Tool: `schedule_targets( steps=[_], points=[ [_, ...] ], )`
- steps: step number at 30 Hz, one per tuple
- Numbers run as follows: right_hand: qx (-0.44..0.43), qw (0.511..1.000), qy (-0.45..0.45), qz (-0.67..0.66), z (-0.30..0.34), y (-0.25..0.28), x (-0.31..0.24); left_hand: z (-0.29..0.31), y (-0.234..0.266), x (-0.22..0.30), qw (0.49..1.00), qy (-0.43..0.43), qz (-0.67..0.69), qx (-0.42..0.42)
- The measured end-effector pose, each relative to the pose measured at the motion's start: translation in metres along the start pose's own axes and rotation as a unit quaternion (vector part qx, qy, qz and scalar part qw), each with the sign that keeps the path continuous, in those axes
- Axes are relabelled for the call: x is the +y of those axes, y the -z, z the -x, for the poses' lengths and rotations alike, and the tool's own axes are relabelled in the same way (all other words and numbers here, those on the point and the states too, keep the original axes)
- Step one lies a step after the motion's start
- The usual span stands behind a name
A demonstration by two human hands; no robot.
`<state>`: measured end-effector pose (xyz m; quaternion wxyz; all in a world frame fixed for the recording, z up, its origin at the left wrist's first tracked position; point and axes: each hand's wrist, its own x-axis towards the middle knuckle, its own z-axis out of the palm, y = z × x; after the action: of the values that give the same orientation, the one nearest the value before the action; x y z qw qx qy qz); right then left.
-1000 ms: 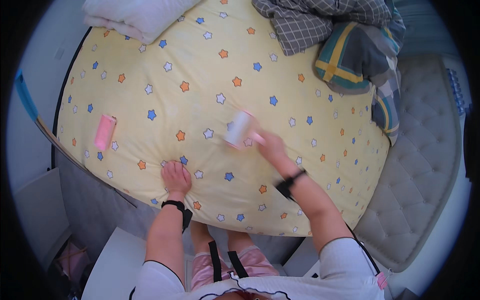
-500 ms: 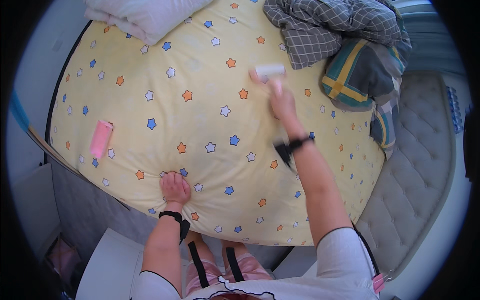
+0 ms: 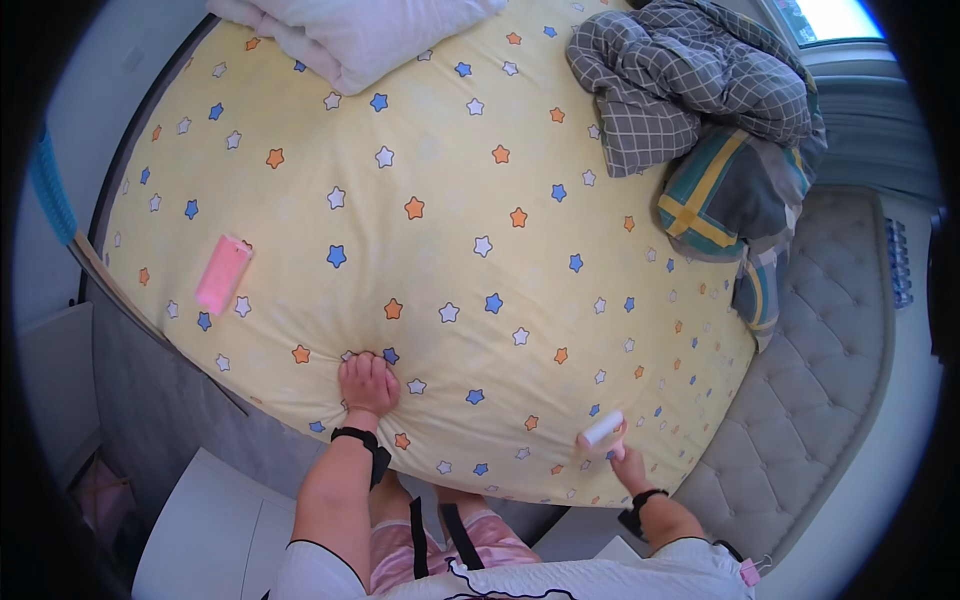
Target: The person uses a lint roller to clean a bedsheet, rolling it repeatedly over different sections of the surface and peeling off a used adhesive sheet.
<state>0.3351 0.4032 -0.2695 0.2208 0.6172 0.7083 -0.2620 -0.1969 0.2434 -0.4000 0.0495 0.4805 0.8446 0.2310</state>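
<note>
My right hand [image 3: 631, 473] is closed round the pink handle of a lint roller [image 3: 603, 430], whose white roll lies at the sheet near the bed's front right. My left hand [image 3: 368, 385] leans on the fitted sheet [image 3: 440, 260], fingers down and holding nothing, and the cloth creases around it. Yellow with blue, white and orange stars, the sheet covers the mattress. To the left of my left hand lies a pink oblong case [image 3: 224, 275].
A white folded quilt [image 3: 370, 40] lies at the far left of the bed. Grey checked bedding [image 3: 690, 80] and a plaid pillow [image 3: 720, 195] are heaped at the far right. A tufted grey headboard [image 3: 820, 350] borders the right side. A white cabinet [image 3: 215, 530] stands at the lower left.
My right hand has drawn the lint roller from the far middle of the bed back toward me and to the right. My left hand still presses on the sheet. The view has shifted slightly.
</note>
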Motion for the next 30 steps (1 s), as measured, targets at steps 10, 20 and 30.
schedule_targets(
  steps=[10, 20, 30],
  points=[
    [0.058, 0.909, 0.409, 0.047, -0.19, 0.014, -0.504, 0.0, 0.005, -0.006, 0.999, 0.011, -0.007, -0.038],
    [0.082, 0.989, 0.11, -0.053, -0.1, 0.012, -0.122, 0.007, 0.003, -0.006, 1.0, 0.009, 0.028, -0.005],
    [0.141, 0.897, 0.419, 0.022, -0.191, -0.001, -0.545, 0.001, 0.008, -0.005, 0.999, 0.018, 0.033, 0.012]
  ],
)
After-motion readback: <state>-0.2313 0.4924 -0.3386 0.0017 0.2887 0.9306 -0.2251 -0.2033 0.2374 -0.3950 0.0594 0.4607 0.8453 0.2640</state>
